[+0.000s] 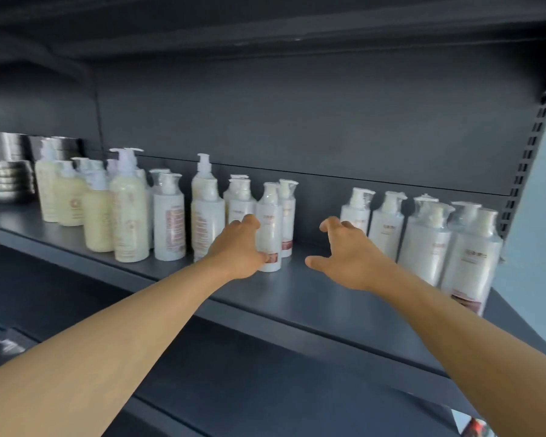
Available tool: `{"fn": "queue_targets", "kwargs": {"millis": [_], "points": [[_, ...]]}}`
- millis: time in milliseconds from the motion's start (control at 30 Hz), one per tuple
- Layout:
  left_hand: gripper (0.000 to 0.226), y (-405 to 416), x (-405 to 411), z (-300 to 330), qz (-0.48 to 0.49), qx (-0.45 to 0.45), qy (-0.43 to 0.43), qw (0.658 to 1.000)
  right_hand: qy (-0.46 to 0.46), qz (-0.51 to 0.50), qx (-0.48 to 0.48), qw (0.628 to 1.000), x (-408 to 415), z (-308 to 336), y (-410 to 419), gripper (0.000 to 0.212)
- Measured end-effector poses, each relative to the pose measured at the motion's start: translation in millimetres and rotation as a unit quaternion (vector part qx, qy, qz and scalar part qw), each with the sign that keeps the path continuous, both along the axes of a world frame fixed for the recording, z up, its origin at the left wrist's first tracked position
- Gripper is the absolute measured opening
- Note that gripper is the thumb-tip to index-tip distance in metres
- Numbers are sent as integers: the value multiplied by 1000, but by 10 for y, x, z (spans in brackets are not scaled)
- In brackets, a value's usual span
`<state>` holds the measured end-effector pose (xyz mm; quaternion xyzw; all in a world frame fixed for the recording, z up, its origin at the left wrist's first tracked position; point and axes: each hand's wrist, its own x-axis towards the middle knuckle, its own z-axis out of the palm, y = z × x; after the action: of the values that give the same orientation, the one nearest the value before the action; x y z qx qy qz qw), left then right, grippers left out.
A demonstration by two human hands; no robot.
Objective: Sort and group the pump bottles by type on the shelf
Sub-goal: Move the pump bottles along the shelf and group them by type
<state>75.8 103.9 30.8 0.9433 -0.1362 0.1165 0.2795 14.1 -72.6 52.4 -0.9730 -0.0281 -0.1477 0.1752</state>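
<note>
Pump bottles stand in a row on a dark shelf (300, 299). Cream-yellow bottles (129, 216) are grouped at the left, white bottles with red labels (169, 222) in the middle, and larger white bottles (473, 260) at the right. My left hand (238, 247) curls round the left side of a small white pump bottle (271, 228), thumb across its lower front. My right hand (350, 252) hovers in the gap to the right with fingers spread, its fingertips close to another white bottle (356, 211) and holding nothing.
Stacked steel bowls (7, 181) sit at the shelf's far left. A slotted upright (525, 162) bounds the shelf on the right. Another shelf board runs overhead, and a lower shelf lies below my arms.
</note>
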Motion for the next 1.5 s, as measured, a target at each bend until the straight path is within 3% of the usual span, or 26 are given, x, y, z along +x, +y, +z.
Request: {"fn": "queue_targets", "kwargs": {"millis": [267,433,533,733,933,1233,1500], "points": [[54,561,422,176,-7,42,-119,992,-10,-38,77,996,593,36,630,64],[45,677,788,434,-71,147,-304,939,-30,-89,138,986,995,62,864,70],[42,652,1063,603,-101,187,-353,911,-32,-121,180,976,1164,61,923,68],[22,502,1436,792,-133,254,-256,923,-29,-163,222,961,1332,19,976,60],[31,366,1683,851,-174,239,-154,943,-45,-182,228,956,1329,-5,945,55],[23,-30,1559,942,-238,194,-158,939,-86,-235,226,942,991,45,553,56],[30,-536,1117,958,-289,121,-143,939,-93,-273,192,938,638,143,11,63]]}}
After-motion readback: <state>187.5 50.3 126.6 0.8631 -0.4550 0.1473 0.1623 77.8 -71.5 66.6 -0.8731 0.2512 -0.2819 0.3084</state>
